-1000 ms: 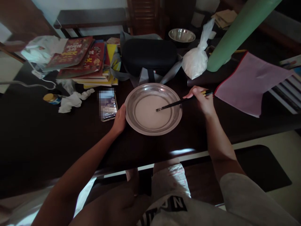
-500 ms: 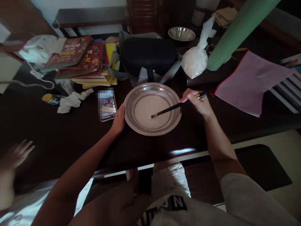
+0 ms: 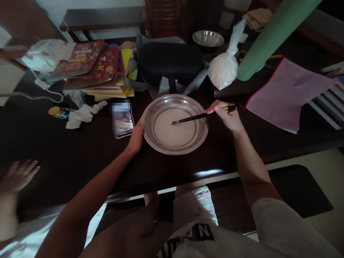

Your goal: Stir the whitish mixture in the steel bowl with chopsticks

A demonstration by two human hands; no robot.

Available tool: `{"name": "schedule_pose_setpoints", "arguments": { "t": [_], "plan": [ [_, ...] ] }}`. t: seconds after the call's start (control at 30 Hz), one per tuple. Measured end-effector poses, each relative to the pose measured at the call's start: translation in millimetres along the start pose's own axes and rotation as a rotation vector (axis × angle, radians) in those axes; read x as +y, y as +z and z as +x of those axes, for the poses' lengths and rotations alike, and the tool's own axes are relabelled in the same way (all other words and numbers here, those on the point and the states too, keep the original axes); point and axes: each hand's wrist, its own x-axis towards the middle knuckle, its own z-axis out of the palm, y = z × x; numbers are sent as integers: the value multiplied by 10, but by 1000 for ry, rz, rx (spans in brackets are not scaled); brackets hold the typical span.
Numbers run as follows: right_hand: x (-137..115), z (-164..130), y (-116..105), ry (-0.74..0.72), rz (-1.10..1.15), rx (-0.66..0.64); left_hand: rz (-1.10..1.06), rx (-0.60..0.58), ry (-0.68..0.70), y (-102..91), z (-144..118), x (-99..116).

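A wide metal basin (image 3: 150, 140) stands on the dark table, with a pale, whitish liquid or paste (image 3: 174, 134) covering its bottom. My left hand (image 3: 138, 136) grips the basin's left rim; some of its fingers are hidden by the wall. Held in my right hand (image 3: 225, 116), over the right rim, is a pair of black chopsticks (image 3: 196, 116) with gold bands. Their tips reach into the middle of the basin, at the pale contents. Just left of my left hand lies a phone (image 3: 123, 120) with its screen lit.
Behind the basin sits a black case (image 3: 170, 62). A tied bag of white powder (image 3: 223, 73), a green column (image 3: 268, 46) and a pink pouch (image 3: 290, 96) are to the right. Books (image 3: 88, 68), tissue (image 3: 83, 114) and a small jar (image 3: 57, 112) lie left. Another person's hand (image 3: 23, 174) rests at far left.
The chopstick tips have swung away from me, toward the far side of the basin. My left hand keeps its hold on the rim, its fingers slightly shifted.
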Motion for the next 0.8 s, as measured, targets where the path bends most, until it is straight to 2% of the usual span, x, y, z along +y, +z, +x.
{"name": "schedule_pose_setpoints", "arguments": {
  "t": [0.1, 0.23, 0.3, 0.4, 0.47, 0.63, 0.8],
  "plan": [
    [4, 0, -16, 22, 40, 99, -5, -1, 18, -4, -9, 17],
    [0, -3, 0, 21, 17, -40, 59, 12, 33, 0, -18, 58],
    [2, -2, 6, 8, -2, -68, 77, 15, 39, 4, -20, 72],
    [11, -2, -8, 13, -3, 25, 82, 11, 43, 11, -19, 84],
    [16, -4, -14, 18, 19, 43, 79, 11, 47, 15, -18, 95],
    [18, -5, 13, -3, 23, -114, 104, 29, 46, 25, -25, 135],
    [17, -8, -10, -10, 29, 3, 147, 30, 52, 21, -20, 143]
  ]
}}
